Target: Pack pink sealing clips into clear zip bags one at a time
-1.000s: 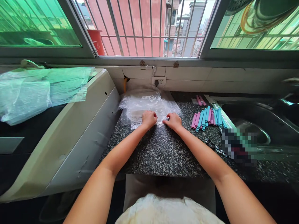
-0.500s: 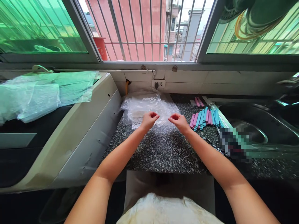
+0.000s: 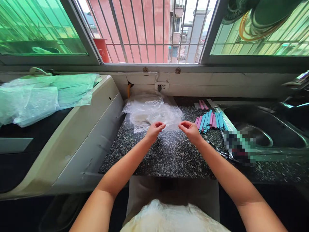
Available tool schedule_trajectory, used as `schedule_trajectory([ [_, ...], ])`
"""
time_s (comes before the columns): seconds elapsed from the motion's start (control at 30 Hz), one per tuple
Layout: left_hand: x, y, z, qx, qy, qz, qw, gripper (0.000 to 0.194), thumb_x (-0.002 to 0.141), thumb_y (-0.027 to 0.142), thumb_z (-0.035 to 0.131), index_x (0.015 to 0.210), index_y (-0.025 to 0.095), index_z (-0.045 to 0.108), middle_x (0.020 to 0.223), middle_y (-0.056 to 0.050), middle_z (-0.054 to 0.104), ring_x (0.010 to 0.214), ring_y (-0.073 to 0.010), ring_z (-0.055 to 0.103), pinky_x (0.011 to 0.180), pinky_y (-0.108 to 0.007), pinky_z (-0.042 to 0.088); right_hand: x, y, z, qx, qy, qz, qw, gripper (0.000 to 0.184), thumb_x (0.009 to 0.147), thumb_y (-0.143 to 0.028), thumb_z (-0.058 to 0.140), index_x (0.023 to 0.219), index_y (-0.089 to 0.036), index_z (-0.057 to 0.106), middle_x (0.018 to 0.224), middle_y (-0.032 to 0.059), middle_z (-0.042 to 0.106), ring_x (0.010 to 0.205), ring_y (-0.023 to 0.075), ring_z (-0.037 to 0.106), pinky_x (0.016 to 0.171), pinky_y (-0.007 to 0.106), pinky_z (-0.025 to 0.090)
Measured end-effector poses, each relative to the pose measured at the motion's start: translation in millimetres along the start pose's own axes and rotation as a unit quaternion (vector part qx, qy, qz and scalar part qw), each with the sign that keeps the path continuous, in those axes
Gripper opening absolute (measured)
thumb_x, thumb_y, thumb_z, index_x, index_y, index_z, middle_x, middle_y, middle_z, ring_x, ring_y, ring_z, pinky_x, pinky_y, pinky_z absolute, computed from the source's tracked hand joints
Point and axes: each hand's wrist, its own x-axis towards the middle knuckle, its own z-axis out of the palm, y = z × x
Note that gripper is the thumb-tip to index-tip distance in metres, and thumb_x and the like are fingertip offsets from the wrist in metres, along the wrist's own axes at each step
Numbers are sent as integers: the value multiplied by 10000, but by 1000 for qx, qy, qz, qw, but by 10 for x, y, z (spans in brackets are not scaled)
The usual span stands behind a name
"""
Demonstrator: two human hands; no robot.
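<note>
A clear plastic bag (image 3: 171,124) is stretched between my two hands above the granite counter. My left hand (image 3: 155,130) is closed, thumb and forefinger pinching the bag's near edge. At the edge's other end my right hand (image 3: 190,130) pinches in the same way. Behind and below lies a loose pile of clear plastic bags (image 3: 142,112), partly overlapped by the held one. Right of my right hand lie several pink and blue bag clips (image 3: 209,120), packed side by side. Two pink clips (image 3: 202,104) lie farther back.
A metal sink (image 3: 256,120) is on the right, with a long clear packet (image 3: 223,119) along its edge. To the left stands a pale appliance (image 3: 96,112) with plastic bags (image 3: 48,93) draped over it. A socket (image 3: 162,86) is on the back wall.
Both hands have risen slightly off the pile and drawn nearer to me. They have spread apart, pulling the bag's edge out between them. The camera view has shifted a little.
</note>
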Motion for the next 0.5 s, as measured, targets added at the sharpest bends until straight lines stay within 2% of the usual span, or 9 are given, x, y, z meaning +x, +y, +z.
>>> schedule_trajectory([
  [0.07,1,2,-39,22,-1,15,1000,290,476,362,717,598,154,555,551,48,510,554,-79,429,567,-226,335,11,-12,-45,-24,-21,-10,999,247,642,-411,624,628,-172,561,569,-29,514,543,96,436,543,246,354],
  [0.17,4,49,-85,77,24,73,994,213,560,324,673,647,151,582,596,31,548,577,-89,449,599,-239,355,17,-47,-100,-55,-74,-24,995,217,660,-377,596,625,-167,554,576,-23,516,546,96,441,546,246,355],
  [0.23,3,95,-83,131,18,109,985,167,626,302,634,688,150,605,631,15,575,583,-97,459,602,-247,364,8,-68,-119,-76,-110,-31,990,210,676,-366,576,627,-163,554,576,-20,515,540,93,435,536,242,349],
  [0.4,7,160,33,250,-97,176,947,94,686,246,614,706,157,636,692,-14,622,678,-127,526,644,-259,396,-32,-79,-122,-123,-167,-34,978,204,707,-348,546,636,-157,561,548,-30,482,509,78,392,494,225,314],
  [0.5,27,142,91,280,-138,175,934,67,693,220,619,681,156,633,670,-11,615,666,-123,524,643,-259,404,-38,-62,-123,-139,-188,-23,972,201,711,-334,538,634,-151,566,532,-33,465,499,72,374,479,219,298],
])
